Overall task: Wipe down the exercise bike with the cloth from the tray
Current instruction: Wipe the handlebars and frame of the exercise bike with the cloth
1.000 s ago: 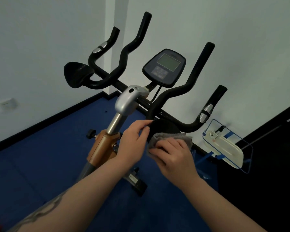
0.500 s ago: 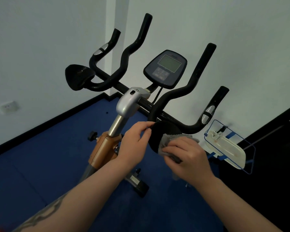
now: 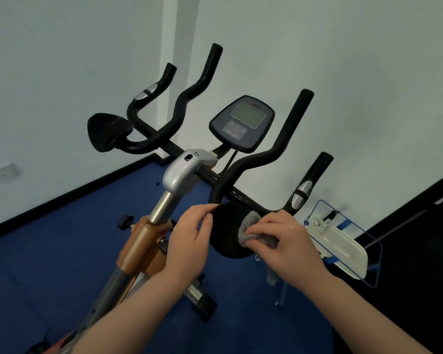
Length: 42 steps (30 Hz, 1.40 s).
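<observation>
The exercise bike (image 3: 179, 172) stands in front of me with black handlebars, a console (image 3: 242, 123) and two black elbow pads. My right hand (image 3: 284, 241) presses a crumpled grey cloth (image 3: 250, 227) against the right side of the near round elbow pad (image 3: 226, 233). My left hand (image 3: 189, 238) grips that pad's left rim, thumb on its top edge. Part of the cloth hangs hidden under my right hand. The white tray (image 3: 343, 249) lies on a small glass-topped stand to the right.
The far elbow pad (image 3: 108, 131) sits at the left end of the bars. White walls close in behind the bike, with a wall socket (image 3: 1, 171) low on the left. Blue floor (image 3: 49, 246) surrounds the frame; a black surface (image 3: 420, 241) is on the right.
My right hand has slid the cloth from the pad's lower middle to its right edge. The left hand keeps its hold on the rim. The view has shifted slightly.
</observation>
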Motion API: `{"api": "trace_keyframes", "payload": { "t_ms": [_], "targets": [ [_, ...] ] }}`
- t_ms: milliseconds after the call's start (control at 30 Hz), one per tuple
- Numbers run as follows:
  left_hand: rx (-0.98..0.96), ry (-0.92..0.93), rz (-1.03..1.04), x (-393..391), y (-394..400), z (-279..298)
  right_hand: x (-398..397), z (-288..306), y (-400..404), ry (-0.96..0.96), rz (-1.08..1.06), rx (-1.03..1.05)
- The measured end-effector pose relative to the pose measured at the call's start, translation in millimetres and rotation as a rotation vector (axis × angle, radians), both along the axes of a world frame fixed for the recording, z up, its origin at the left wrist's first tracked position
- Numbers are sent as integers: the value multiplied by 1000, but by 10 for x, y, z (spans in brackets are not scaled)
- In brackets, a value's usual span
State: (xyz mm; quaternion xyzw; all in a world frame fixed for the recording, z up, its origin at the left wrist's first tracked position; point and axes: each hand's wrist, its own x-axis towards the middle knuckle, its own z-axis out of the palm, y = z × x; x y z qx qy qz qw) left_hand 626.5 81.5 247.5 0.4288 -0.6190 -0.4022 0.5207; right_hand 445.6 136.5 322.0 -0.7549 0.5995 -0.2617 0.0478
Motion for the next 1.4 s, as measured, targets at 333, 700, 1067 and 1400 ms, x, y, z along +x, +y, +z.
{"api": "trace_keyframes", "payload": {
  "t_ms": [333, 700, 1067, 1400],
  "targets": [
    [-2, -12, 127, -78, 93, -11, 118, -215, -105, -56, -140, -102],
    [180, 146, 132, -17, 154, 37, 343, 27, -490, 115, 327, -79],
    [187, 118, 130, 2, 221, 53, 287, 39, -470, 148, 384, -70],
    [157, 146, 158, -119, 181, 120, -103, 530, -513, 39, 460, 613]
  ]
}}
